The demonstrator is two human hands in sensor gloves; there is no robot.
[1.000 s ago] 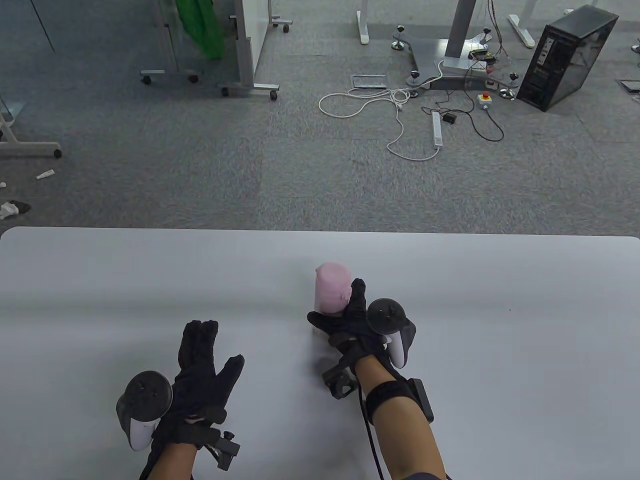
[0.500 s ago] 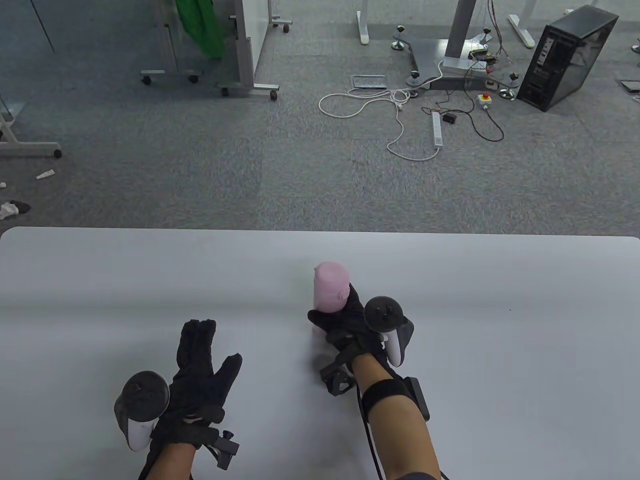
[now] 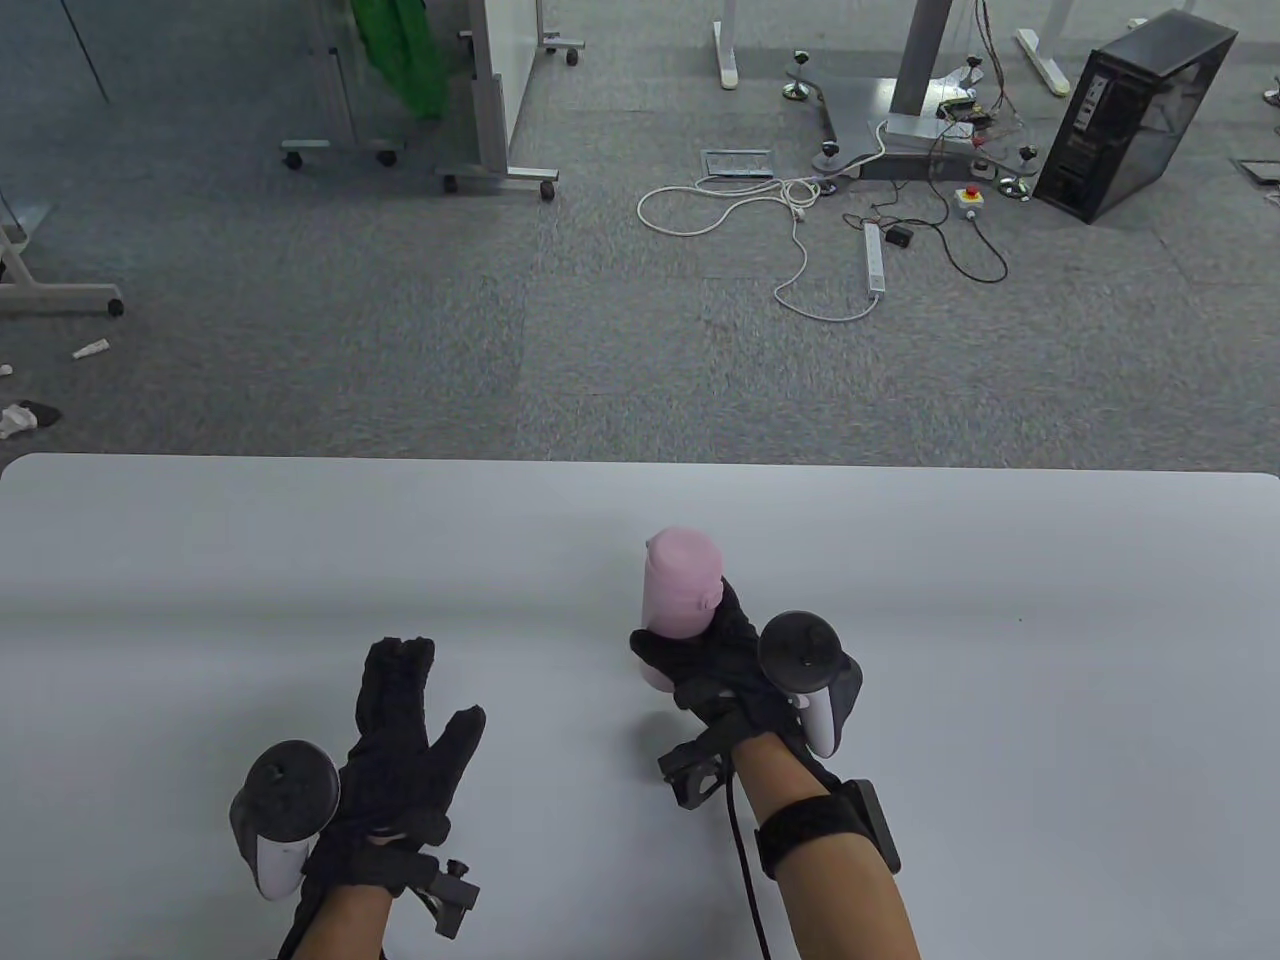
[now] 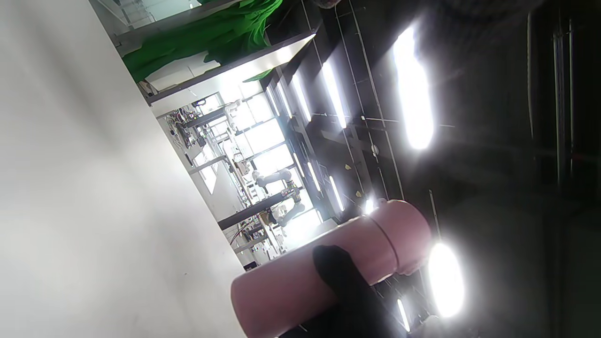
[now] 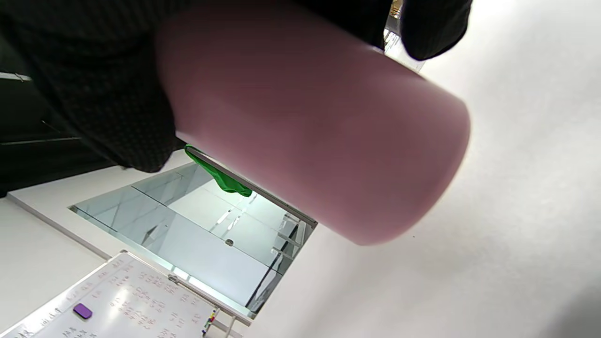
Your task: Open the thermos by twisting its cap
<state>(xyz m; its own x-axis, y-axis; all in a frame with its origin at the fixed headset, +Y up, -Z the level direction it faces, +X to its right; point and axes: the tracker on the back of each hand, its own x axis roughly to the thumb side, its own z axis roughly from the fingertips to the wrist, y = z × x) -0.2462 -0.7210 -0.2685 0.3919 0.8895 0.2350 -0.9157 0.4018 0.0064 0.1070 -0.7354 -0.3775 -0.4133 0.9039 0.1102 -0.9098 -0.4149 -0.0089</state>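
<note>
Above the bench (image 3: 300, 540), my right hand (image 3: 715, 655) grips the pink thermos (image 3: 678, 592) body, cap (image 4: 406, 234) seated; my left hand (image 3: 395, 740) lies flat, fingers spread. No twisting done yet.

bench (image 3: 1000, 600): white, rounded far corners | left hand (image 3: 395, 720): lies flat on bench, fingers spread, left of thermos | thermos (image 3: 680, 595): pink; whether its base touches bench, cannot tell
</note>
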